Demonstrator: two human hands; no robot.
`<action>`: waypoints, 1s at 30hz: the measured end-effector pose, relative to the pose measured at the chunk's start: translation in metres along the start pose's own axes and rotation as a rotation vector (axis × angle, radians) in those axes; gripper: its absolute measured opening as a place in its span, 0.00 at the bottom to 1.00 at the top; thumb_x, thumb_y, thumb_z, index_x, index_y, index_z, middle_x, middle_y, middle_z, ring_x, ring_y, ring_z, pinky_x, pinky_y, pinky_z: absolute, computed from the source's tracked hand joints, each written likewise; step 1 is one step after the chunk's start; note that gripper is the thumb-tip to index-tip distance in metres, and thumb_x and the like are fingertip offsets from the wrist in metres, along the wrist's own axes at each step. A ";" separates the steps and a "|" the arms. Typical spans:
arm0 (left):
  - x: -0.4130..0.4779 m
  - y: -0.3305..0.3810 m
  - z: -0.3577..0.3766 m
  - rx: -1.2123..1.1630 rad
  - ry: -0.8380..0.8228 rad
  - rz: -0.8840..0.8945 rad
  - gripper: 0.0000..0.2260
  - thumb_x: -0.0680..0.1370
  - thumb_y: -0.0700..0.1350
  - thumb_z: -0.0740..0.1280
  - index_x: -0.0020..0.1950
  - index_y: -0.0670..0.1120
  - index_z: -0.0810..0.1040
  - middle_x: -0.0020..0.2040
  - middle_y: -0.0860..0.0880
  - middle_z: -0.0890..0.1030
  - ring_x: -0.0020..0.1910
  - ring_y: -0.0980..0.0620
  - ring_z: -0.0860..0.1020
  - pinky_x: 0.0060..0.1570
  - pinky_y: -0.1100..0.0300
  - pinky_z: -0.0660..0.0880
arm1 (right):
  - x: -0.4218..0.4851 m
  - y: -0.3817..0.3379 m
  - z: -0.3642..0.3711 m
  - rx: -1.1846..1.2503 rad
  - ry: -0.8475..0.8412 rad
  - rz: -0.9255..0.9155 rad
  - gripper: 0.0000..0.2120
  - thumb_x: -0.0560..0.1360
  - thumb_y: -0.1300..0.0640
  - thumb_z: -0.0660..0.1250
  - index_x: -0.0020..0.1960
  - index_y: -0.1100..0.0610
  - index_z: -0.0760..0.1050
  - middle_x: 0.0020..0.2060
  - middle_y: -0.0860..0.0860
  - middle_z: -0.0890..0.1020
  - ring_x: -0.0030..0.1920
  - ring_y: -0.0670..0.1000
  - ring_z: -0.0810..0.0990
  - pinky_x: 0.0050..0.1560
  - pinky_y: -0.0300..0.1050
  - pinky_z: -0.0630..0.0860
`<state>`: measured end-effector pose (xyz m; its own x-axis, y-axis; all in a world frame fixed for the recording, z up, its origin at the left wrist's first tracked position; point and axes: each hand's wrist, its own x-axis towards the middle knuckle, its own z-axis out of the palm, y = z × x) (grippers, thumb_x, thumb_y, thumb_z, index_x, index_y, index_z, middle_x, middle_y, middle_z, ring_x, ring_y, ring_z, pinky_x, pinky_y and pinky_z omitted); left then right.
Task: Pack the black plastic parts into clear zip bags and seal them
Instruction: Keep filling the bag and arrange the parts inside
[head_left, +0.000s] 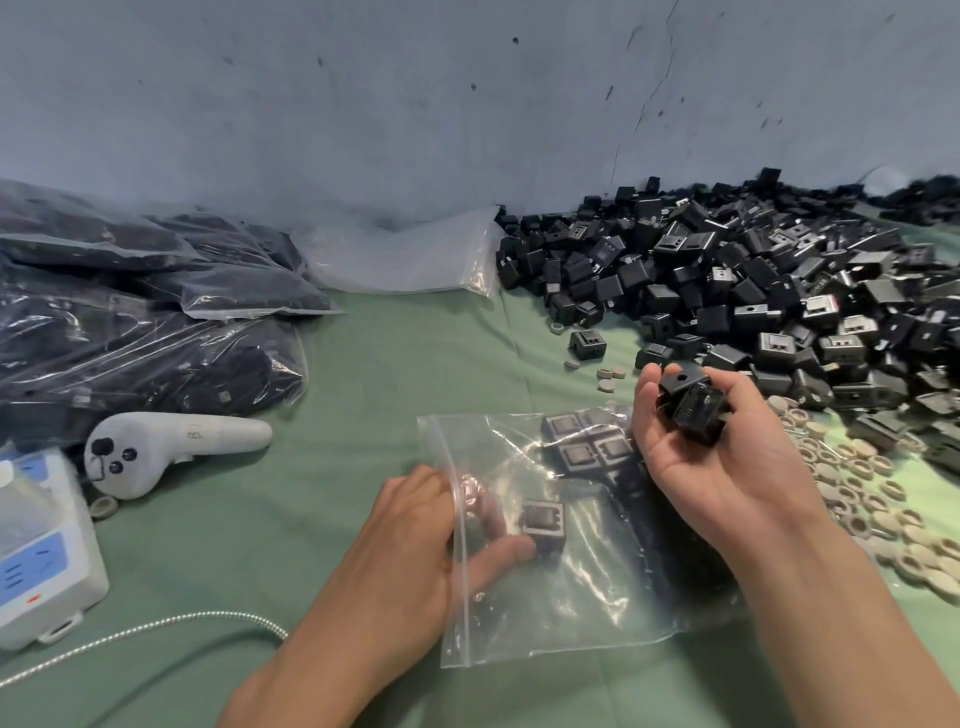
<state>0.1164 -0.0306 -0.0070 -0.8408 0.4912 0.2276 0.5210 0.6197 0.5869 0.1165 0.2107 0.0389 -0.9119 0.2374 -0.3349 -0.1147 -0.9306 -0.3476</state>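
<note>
A clear zip bag (582, 587) lies flat on the green cloth in front of me, with several black plastic parts (584, 447) inside near its far end. My left hand (415, 540) is at the bag's open mouth with its fingers inside, touching one black part (543, 522). My right hand (727, 457) hovers palm-up over the bag's right side, fingers curled round two or three black parts (688, 405). A large heap of loose black parts (753, 291) covers the table at the right.
Filled, sealed bags (130, 312) pile up at the left, with empty clear bags (415, 260) behind. A white handheld controller (156, 447), a white and blue device (41, 551) and a braided cable (156, 629) lie at the left. Beige rings (872, 509) are scattered at the right.
</note>
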 end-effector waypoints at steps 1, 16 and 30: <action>-0.002 0.000 -0.001 -0.022 -0.005 0.014 0.21 0.70 0.76 0.58 0.48 0.62 0.76 0.55 0.70 0.70 0.61 0.68 0.66 0.58 0.75 0.61 | 0.000 0.000 0.000 0.003 -0.002 0.002 0.21 0.76 0.60 0.67 0.69 0.63 0.73 0.48 0.62 0.82 0.45 0.53 0.83 0.40 0.42 0.82; 0.020 0.010 0.009 0.097 -0.119 0.235 0.15 0.80 0.64 0.56 0.64 0.69 0.74 0.61 0.71 0.72 0.64 0.67 0.67 0.64 0.64 0.65 | 0.001 -0.002 0.000 0.009 -0.028 0.015 0.27 0.66 0.61 0.69 0.65 0.62 0.74 0.46 0.62 0.82 0.42 0.53 0.84 0.38 0.43 0.81; 0.024 0.014 0.023 0.080 -0.091 0.234 0.15 0.77 0.52 0.57 0.57 0.60 0.80 0.59 0.65 0.76 0.65 0.65 0.67 0.67 0.65 0.66 | 0.002 -0.005 -0.003 -0.006 -0.001 0.023 0.19 0.76 0.60 0.67 0.65 0.61 0.75 0.51 0.61 0.82 0.41 0.53 0.84 0.38 0.43 0.81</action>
<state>0.1065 0.0037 -0.0111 -0.6814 0.6775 0.2770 0.7126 0.5276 0.4624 0.1163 0.2162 0.0375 -0.9145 0.2160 -0.3421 -0.0917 -0.9342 -0.3448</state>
